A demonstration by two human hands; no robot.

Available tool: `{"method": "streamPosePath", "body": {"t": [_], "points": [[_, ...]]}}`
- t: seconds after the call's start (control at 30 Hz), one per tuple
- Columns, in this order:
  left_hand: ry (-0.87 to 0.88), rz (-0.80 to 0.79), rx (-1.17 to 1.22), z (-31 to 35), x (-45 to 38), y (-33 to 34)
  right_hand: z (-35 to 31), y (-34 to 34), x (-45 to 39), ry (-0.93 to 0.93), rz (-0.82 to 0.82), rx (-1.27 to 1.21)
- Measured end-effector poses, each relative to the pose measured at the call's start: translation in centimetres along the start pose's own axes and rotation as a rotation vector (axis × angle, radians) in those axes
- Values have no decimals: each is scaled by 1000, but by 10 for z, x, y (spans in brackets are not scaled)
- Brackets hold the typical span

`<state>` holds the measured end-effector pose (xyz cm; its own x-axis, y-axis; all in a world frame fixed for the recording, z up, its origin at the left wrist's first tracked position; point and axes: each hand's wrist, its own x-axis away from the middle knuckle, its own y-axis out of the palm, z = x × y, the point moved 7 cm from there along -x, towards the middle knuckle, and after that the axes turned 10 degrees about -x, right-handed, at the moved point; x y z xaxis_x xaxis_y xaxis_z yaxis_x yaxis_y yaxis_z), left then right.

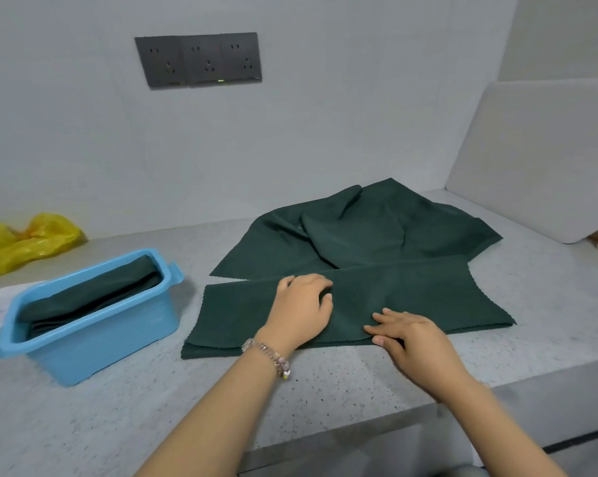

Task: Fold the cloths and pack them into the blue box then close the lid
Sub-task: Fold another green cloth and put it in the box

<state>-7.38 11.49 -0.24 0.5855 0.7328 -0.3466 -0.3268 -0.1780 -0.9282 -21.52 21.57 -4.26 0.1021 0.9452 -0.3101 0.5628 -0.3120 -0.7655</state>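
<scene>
Just now both hands lie on the folded green cloth [411, 297] at the counter's [359, 373] front edge. The left hand [301, 308] curls its fingertips into the fabric mid-strip, seemingly pinching a fold; the right hand [407, 333] presses flat with straight fingers. Soft, light and limp, the cloth will likely sag unless taken by its edges or corners. Behind it waits a crumpled cloth [376, 232]; the blue box [94, 321], left, holds folded ones.
</scene>
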Motion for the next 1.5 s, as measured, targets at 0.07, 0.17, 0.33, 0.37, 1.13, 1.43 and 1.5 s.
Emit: {"method": "streamPosePath", "body": {"t": [0.07,0.17,0.33,0.37,1.13,1.43,1.5], "points": [[-24,-74,-12,6,-17,16,0,1,-1,-9,-2,10],[-55,-195,-31,9,-32,39,0,0,-1,-20,-9,19],[-105,-383,-184,1,-33,75,3,0,0,-16,0,36],[-103,-391,-196,0,-33,78,4,1,1,-17,-3,44],[-83,-359,-202,-5,-33,88,114,-14,-76,546,-154,363],[-124,-401,-160,8,-21,75,38,17,-77,228,-72,198],[-115,-394,-143,1,-13,72,44,22,-71,261,-95,251]]}}
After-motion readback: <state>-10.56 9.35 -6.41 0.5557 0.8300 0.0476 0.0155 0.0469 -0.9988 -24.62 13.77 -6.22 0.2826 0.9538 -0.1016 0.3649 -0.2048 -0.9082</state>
